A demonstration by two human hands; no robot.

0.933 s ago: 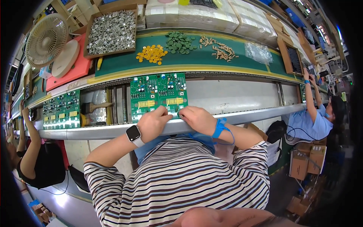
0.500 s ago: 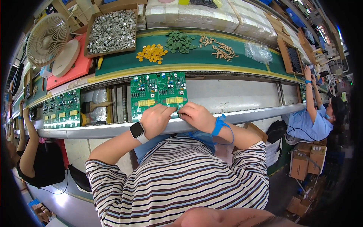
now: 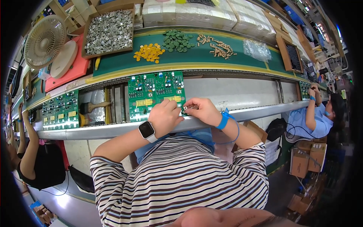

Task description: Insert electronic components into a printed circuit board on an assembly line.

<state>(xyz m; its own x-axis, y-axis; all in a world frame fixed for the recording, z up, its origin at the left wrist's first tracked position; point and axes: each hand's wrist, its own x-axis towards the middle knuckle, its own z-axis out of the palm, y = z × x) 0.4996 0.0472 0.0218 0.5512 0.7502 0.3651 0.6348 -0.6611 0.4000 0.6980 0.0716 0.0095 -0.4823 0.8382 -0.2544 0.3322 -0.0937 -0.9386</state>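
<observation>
A green circuit board (image 3: pixel 160 90), made of two matching halves, lies on the conveyor rails in front of me. My left hand (image 3: pixel 165 118) rests over its lower edge with curled fingers. Whatever they grip, if anything, is hidden beneath them. At the board's lower right corner, my right hand (image 3: pixel 202 111) pinches a small silvery square part (image 3: pixel 185 108) between thumb and fingertips. It resembles the metal pieces heaped in the cardboard box (image 3: pixel 109 31) at the back left.
Beyond the rail lie piles of yellow discs (image 3: pixel 149 53), green discs (image 3: pixel 178 41) and tan cylindrical parts (image 3: pixel 221 49), beside a clear plastic bag (image 3: pixel 257 50). Leftward are another circuit board (image 3: pixel 60 110), a brush (image 3: pixel 94 106) and a fan (image 3: pixel 44 41). Co-workers sit on both sides.
My right hand has drawn slightly right and turned, bringing the silvery part into sight. My left hand has shifted a little right and down. The right co-worker's arms have lowered toward a board.
</observation>
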